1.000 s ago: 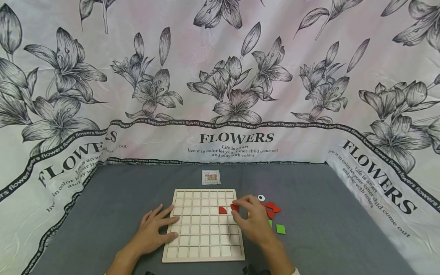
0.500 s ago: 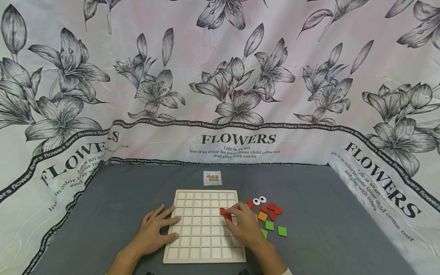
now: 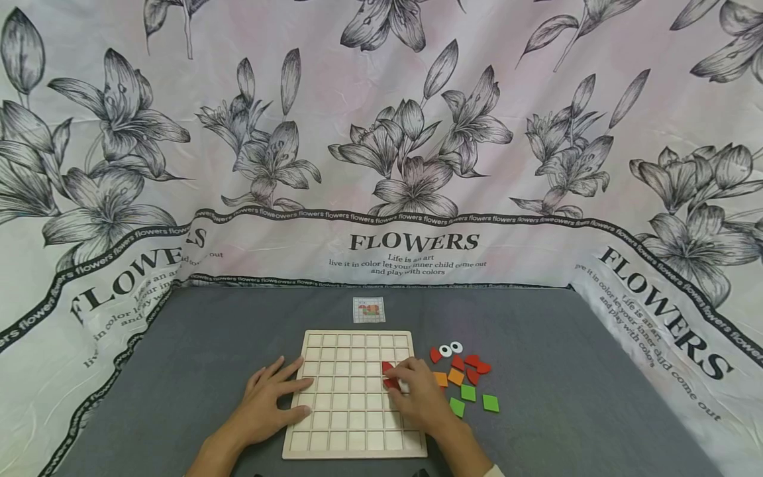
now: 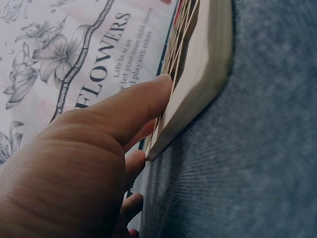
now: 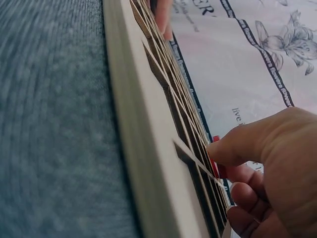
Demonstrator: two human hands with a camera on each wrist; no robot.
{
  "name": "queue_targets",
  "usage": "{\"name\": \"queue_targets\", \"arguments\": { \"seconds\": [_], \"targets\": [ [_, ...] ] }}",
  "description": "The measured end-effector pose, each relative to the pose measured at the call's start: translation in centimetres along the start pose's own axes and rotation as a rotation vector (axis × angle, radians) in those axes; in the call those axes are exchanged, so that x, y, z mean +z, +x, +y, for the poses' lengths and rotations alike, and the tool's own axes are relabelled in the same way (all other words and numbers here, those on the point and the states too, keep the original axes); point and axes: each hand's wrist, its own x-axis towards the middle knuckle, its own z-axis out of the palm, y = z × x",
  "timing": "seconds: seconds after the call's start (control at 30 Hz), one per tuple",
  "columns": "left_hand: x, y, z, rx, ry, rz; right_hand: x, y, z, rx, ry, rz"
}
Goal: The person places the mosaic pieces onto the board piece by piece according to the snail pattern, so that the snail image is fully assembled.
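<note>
A pale wooden grid board (image 3: 341, 419) lies on the grey cloth in the head view. My left hand (image 3: 268, 405) rests along its left edge, fingers spread; in the left wrist view the thumb (image 4: 148, 101) touches the board's rim. With thumb and fingers, my right hand (image 3: 424, 397) pinches a red quarter-circle tile (image 3: 390, 383) low at a cell right of the board's middle. In the right wrist view that red tile (image 5: 221, 171) stands edge-on, partly hidden by the thumb. Just behind it, another red tile (image 3: 386, 366) sits in a cell.
Loose pieces lie right of the board: several red tiles (image 3: 473, 376), orange squares (image 3: 456, 376), green squares (image 3: 491, 403) and two white rings with black centres (image 3: 456, 347). A small picture card (image 3: 369, 310) lies behind the board. A flower-printed curtain (image 3: 411, 245) encloses the back and sides.
My right hand has carried the red tile from the board's right edge leftward and then slightly nearer, down to the cell in front of the other red tile. My left hand stays put.
</note>
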Motion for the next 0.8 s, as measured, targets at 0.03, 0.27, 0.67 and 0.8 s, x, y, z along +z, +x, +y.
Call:
{"name": "queue_targets", "arguments": {
  "seconds": [0.03, 0.27, 0.67, 0.8],
  "targets": [
    [0.02, -0.01, -0.02, 0.001, -0.002, 0.0, 0.05, -0.02, 0.05, -0.008, 0.0, 0.001],
    [0.03, -0.01, -0.13, -0.002, 0.009, -0.003, -0.11, -0.18, -0.12, 0.012, -0.016, -0.006],
    [0.06, 0.02, -0.04, 0.0, 0.015, 0.004, -0.01, -0.24, 0.0, -0.096, -0.066, 0.078],
    [0.07, 0.03, -0.02, -0.002, 0.016, -0.003, -0.03, -0.25, -0.14, -0.044, -0.088, 0.1]
  ]
}}
